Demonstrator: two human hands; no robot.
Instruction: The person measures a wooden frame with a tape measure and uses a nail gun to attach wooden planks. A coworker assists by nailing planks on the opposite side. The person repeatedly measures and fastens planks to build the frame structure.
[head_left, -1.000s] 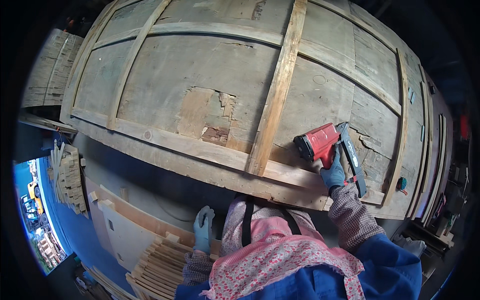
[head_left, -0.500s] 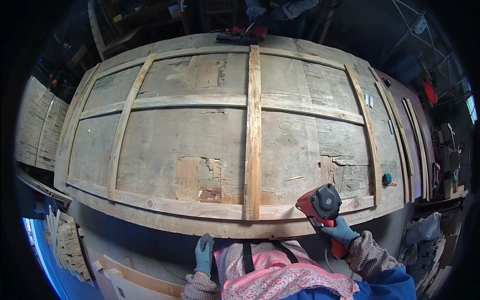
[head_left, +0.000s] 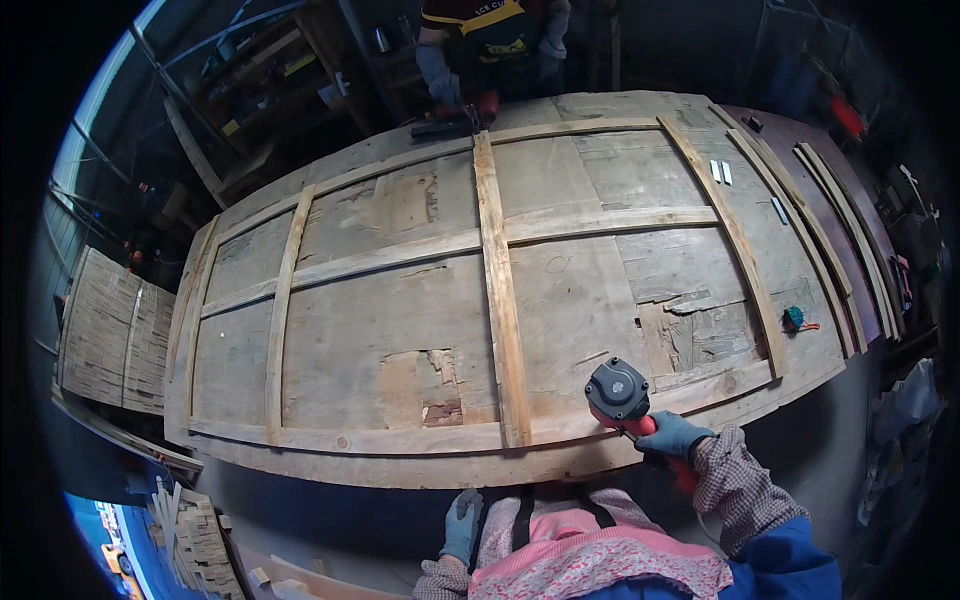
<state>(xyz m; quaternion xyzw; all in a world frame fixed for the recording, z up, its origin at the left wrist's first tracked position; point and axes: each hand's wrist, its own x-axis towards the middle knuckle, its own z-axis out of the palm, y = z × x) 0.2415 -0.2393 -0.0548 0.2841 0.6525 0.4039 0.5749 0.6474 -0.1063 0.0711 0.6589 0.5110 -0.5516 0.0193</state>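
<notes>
My right hand (head_left: 678, 436), in a blue-grey glove, is wrapped round the handle of a red nail gun (head_left: 618, 392) with a dark grey round cap. The nail gun is over the near rail of a wooden frame (head_left: 500, 330), right of its middle crosspiece; whether its nose touches the wood is hidden. The frame's slats lie on a large worn plywood table (head_left: 330, 340). Close to the table's near edge, my left hand (head_left: 462, 527), also gloved, holds nothing, its fingers loosely stretched.
Across the table a person's gloved hand (head_left: 445, 88) is at another red nail gun (head_left: 487, 104). Small metal strips (head_left: 721, 172) and a green-and-orange object (head_left: 794, 320) lie at the right, beside loose wooden strips (head_left: 840, 230). Stacked wood (head_left: 115, 330) stands at the left.
The view has turned and shifted. My right hand has moved the nail gun slightly left along the near rail. At the far side, more of the other person has come into view.
</notes>
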